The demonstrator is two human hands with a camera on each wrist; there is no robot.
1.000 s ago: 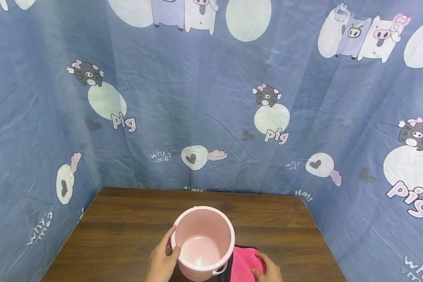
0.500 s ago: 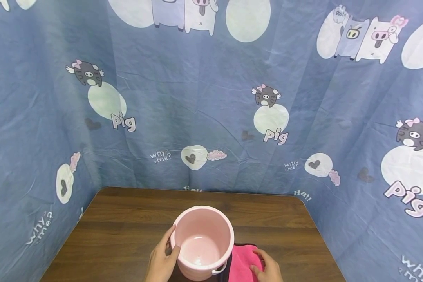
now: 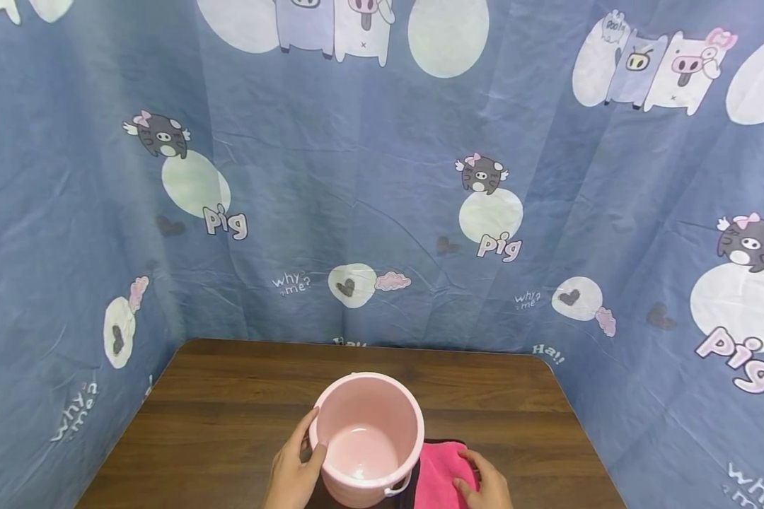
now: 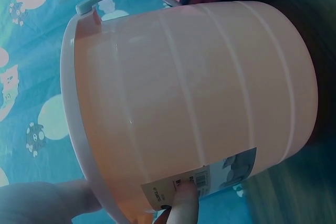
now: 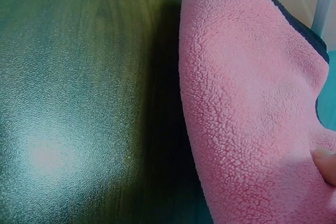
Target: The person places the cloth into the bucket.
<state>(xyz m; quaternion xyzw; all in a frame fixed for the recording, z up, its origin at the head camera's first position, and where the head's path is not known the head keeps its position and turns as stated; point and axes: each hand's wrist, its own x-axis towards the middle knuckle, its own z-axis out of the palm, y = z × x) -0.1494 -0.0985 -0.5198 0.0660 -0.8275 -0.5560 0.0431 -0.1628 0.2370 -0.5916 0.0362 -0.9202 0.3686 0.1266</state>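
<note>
A pale pink bucket [image 3: 368, 424] stands upright with its mouth facing me and nothing inside. My left hand [image 3: 291, 468] grips its left rim, the thumb lying over the edge and a finger against the outer wall. In the left wrist view, a fingertip sits on the printed label [image 4: 202, 179] of the bucket [image 4: 184, 87]. Right of the bucket, my right hand [image 3: 487, 488] pinches a fluffy pink cloth [image 3: 438, 475] with black edging. The right wrist view shows the raised cloth [image 5: 247, 93], a digit pressed into it at the right edge.
The bucket's thin handle [image 3: 397, 489] hangs down its front right side, near the cloth. A dark wooden table [image 3: 229, 396] lies under everything. Blue curtains [image 3: 356, 177] printed with cartoon pigs enclose the back and both sides.
Between the frames my right hand and the cloth shift only slightly. The bucket and my left hand stay in place.
</note>
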